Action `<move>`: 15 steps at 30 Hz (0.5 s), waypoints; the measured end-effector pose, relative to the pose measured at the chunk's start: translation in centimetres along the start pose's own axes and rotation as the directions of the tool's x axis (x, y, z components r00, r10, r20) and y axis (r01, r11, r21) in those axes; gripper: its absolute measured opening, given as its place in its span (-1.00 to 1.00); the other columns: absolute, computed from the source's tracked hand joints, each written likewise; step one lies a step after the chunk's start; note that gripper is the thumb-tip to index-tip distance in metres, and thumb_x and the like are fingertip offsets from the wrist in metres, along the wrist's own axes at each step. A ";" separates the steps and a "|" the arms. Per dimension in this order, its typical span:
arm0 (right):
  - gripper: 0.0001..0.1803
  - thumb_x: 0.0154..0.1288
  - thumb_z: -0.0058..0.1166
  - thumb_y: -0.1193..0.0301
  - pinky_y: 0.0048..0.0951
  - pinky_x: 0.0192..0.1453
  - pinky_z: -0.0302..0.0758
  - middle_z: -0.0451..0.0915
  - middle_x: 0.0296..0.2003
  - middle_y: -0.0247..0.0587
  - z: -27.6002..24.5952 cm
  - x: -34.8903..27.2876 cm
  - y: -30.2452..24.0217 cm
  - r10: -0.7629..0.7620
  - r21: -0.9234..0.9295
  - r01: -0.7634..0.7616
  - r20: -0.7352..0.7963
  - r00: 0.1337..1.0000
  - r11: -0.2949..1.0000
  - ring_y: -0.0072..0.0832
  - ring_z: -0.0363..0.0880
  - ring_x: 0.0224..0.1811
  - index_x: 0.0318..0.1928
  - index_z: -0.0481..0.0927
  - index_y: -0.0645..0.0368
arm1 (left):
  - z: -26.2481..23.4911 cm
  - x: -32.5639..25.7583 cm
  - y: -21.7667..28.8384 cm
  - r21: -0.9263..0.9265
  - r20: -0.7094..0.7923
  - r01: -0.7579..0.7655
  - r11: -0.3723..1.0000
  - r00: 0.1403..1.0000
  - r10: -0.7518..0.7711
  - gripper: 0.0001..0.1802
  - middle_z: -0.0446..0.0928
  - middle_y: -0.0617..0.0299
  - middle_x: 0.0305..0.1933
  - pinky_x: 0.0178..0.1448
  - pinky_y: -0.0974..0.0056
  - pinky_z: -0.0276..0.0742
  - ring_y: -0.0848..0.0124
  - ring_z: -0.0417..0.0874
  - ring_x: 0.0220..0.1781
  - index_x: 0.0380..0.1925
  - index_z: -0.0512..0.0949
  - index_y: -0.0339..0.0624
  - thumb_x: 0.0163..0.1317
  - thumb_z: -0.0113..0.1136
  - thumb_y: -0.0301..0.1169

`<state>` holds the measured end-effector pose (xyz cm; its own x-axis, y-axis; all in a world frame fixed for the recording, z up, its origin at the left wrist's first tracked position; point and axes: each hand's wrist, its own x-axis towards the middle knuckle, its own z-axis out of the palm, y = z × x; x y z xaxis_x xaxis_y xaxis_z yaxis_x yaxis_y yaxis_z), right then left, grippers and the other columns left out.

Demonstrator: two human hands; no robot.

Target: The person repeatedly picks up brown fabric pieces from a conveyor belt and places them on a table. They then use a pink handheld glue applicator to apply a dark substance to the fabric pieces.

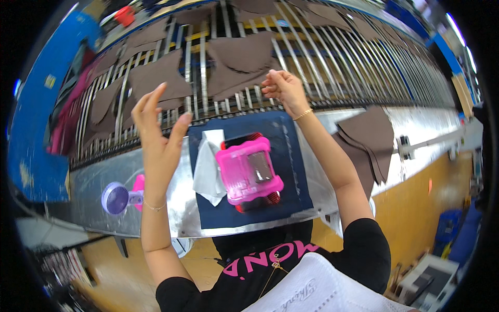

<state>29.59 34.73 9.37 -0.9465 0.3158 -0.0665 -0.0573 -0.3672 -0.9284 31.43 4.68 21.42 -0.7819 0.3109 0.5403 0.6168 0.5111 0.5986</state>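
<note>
My left hand (160,125) is raised over the front edge of the slatted rack, thumb and fingers spread, holding nothing. Brown cut fabric pieces (161,78) lie on the slats just beyond it. Loosely curled, my right hand (285,89) hovers at the corner of another brown fabric piece (241,57); I see nothing between its fingers. Below and between both hands, a bright pink plastic frame (239,182) with a dark panel rests over a black and red object. These sit on a dark blue cloth (254,216), beside a folded white cloth (209,171).
A purple handheld fan (115,198) lies on the metal table (88,179) at left. Stacked brown pieces (368,138) overhang the table at right, near a metal arm (442,138). A blue panel (39,119) stands at the rack's left end; the slatted rack (332,62) stretches across the back.
</note>
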 end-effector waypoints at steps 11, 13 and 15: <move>-0.34 0.01 0.28 0.00 -0.25 0.05 0.47 0.60 -0.17 0.11 -29.6 -25.0 -6.4 -0.547 -0.662 -0.746 -0.653 0.524 0.075 -0.13 0.55 -0.05 -0.03 0.58 0.28 | 1.7 -2.2 1.1 -0.321 0.075 0.076 0.944 0.996 -0.055 -0.75 0.53 0.28 -0.39 -0.24 0.45 0.39 0.55 0.47 -0.40 -0.09 0.52 -0.27 0.23 0.18 -0.48; -0.30 -0.05 0.32 -0.02 -0.22 0.08 0.45 0.57 -0.12 0.14 -29.7 -26.3 -5.0 -0.538 -0.607 -0.793 -0.688 0.487 0.059 -0.12 0.53 0.00 -0.02 0.57 0.28 | 2.0 -2.7 0.8 -0.359 0.133 0.149 0.921 0.985 -0.108 -0.81 0.53 0.27 -0.37 -0.30 0.45 0.42 0.55 0.49 -0.43 -0.18 0.56 -0.30 0.24 0.19 -0.46; -0.27 -0.09 0.34 -0.03 -0.21 0.10 0.45 0.56 -0.09 0.15 -29.9 -26.7 -5.1 -0.491 -0.576 -0.813 -0.734 0.469 0.084 -0.11 0.51 0.03 -0.02 0.57 0.28 | 2.1 -2.9 1.2 -0.304 0.133 0.115 0.946 0.988 -0.078 -0.84 0.54 0.24 -0.43 -0.34 0.45 0.44 0.55 0.51 -0.47 -0.31 0.59 -0.33 0.26 0.17 -0.42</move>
<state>64.67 54.32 4.92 -0.1822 0.9707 0.1565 0.9479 0.2157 -0.2345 34.26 6.13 19.32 -0.8326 0.3740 0.4085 0.5204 0.2757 0.8082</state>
